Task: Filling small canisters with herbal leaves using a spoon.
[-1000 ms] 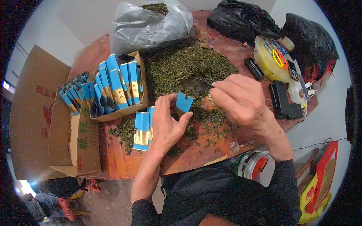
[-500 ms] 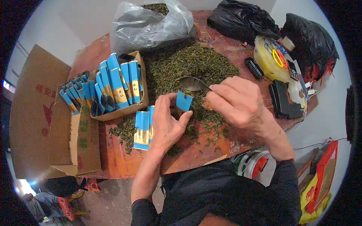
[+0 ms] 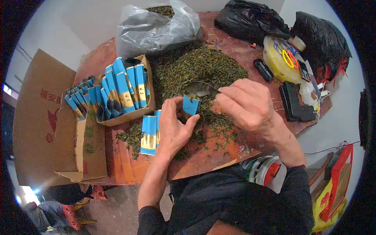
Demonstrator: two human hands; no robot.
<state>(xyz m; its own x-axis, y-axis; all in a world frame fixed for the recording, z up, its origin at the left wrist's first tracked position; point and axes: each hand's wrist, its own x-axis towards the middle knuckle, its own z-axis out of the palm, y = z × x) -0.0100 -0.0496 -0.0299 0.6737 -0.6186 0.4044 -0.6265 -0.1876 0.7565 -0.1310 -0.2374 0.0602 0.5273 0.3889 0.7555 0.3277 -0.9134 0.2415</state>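
One spoon (image 3: 199, 89), two black bags (image 3: 250, 20), one clear bag (image 3: 156, 29).

One head-worn fisheye view looks steeply down, close over the table (image 3: 219, 154) (edges bend outward)

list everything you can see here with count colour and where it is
blue packet: one, blue, held upright over the leaves
spoon: one, metal, above the blue packet
loose leaves: one heap, green, table middle
clear bag: one, grey-clear, leaves inside, table's far side
small box: one, cardboard, full of blue and gold packets, left of the heap
flat packets: small stack, blue and gold, under the left wrist
black bags: two, far right
table: one, reddish brown
left hand: one, holds the blue packet
right hand: one, holds the spoon
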